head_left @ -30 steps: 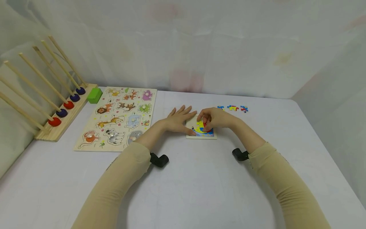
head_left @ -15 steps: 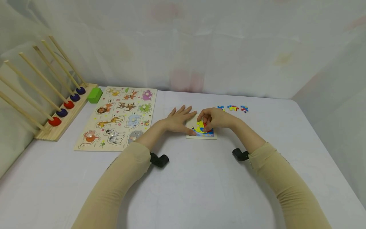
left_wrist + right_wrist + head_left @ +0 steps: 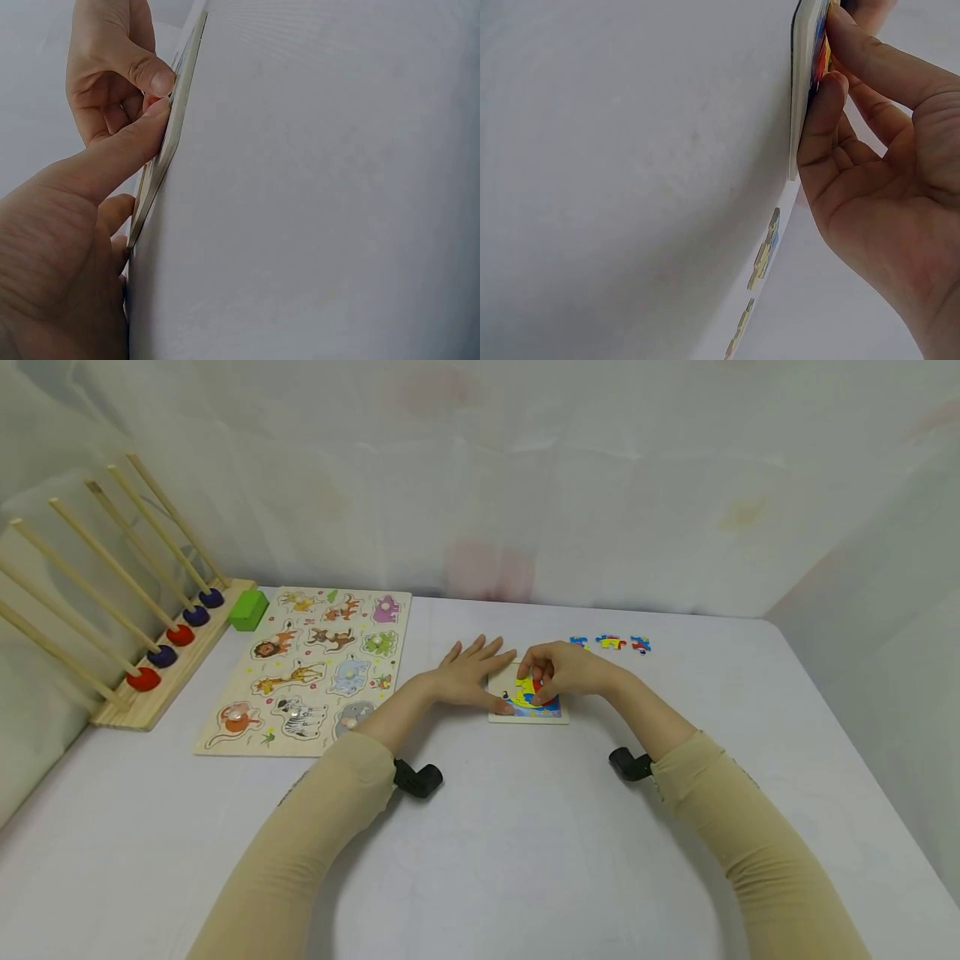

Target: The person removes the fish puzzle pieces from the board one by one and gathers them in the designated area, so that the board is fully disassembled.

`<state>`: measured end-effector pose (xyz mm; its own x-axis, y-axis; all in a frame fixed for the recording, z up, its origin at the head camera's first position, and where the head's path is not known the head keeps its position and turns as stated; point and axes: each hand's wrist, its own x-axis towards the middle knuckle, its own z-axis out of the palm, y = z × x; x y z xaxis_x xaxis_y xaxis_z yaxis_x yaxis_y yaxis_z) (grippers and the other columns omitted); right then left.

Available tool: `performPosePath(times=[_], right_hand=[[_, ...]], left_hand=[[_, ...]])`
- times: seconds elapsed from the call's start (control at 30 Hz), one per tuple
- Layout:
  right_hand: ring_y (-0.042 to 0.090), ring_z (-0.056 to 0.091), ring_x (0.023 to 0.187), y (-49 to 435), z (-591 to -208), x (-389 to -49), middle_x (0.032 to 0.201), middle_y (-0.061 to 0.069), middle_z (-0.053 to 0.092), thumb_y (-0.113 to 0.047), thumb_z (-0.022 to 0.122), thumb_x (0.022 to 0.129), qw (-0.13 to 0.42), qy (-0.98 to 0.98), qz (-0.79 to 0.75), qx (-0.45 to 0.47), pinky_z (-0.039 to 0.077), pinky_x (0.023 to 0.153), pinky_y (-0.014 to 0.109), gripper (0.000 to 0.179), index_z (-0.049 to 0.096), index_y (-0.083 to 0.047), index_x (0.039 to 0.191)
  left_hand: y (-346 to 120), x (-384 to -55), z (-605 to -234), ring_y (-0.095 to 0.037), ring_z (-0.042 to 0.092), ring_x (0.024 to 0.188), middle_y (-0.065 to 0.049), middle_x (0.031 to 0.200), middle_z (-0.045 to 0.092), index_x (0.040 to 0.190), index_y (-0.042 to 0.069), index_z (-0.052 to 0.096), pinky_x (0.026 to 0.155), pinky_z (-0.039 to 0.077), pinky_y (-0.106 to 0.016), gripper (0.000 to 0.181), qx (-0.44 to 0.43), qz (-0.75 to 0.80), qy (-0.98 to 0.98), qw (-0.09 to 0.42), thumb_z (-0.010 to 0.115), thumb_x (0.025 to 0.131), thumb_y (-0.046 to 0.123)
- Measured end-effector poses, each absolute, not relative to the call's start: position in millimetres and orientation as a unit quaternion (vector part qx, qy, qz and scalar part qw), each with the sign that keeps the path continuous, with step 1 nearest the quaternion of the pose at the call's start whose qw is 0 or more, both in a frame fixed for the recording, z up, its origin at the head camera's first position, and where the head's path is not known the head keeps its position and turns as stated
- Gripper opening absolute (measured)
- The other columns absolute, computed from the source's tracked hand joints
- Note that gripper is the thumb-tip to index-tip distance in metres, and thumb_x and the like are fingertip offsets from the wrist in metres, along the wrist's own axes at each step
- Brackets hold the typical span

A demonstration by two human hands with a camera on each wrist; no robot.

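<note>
A small wooden jigsaw board lies on the table in the head view, with a yellow, red and blue picture partly filling its frame. My left hand spreads its fingers along the board's left side, its thumb pressing on the lower left corner. Over the board's right half, my right hand pinches a yellow and red jigsaw piece down at the surface; fingers hide much of it. In the right wrist view, thumb and fingertips meet the board's colored face. The left wrist view shows the left thumb on the edge.
Loose jigsaw pieces lie behind the right hand. At left is a large animal peg puzzle, partly under the left forearm. Beyond it stand a green block and a wooden rack with upright rods and beads. Cloth walls border the table.
</note>
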<state>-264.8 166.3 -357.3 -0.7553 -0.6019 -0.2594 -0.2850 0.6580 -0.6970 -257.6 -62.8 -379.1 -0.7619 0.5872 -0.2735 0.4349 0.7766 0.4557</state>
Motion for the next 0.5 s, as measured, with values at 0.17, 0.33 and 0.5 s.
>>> performPosePath(times=[0.17, 0.33, 0.5], right_hand=[[0.019, 0.050, 0.076, 166.3, -357.0, -264.3, 0.092, 0.007, 0.058, -0.010, 0.084, 0.076, 0.240, 0.877, -0.330, -0.254, 0.042, 0.073, 0.028, 0.038, 0.066, -0.010, 0.109], [0.019, 0.050, 0.079, 166.2, -357.2, -264.4, 0.095, 0.007, 0.058, -0.010, 0.084, 0.076, 0.238, 0.877, -0.331, -0.256, 0.042, 0.075, 0.029, 0.038, 0.066, -0.010, 0.109], [0.018, 0.050, 0.079, 167.0, -358.6, -265.6, 0.097, 0.008, 0.058, -0.011, 0.083, 0.077, 0.238, 0.877, -0.330, -0.255, 0.042, 0.075, 0.029, 0.038, 0.065, -0.009, 0.110]], left_hand=[[-62.8, -257.7, -379.0, -0.027, -0.014, 0.157, -0.001, 0.170, -0.004, 0.160, 0.029, 0.014, 0.125, -0.011, -0.057, 0.100, 0.277, 0.188, 0.920, 0.204, 0.064, 0.082, 0.066], [-62.8, -257.9, -379.3, -0.027, -0.014, 0.157, -0.001, 0.170, -0.004, 0.160, 0.029, 0.014, 0.124, -0.011, -0.058, 0.100, 0.278, 0.185, 0.921, 0.203, 0.064, 0.082, 0.066], [-62.9, -257.3, -379.1, -0.027, -0.014, 0.157, -0.001, 0.170, -0.004, 0.160, 0.029, 0.014, 0.124, -0.012, -0.058, 0.100, 0.278, 0.187, 0.920, 0.203, 0.065, 0.083, 0.066]])
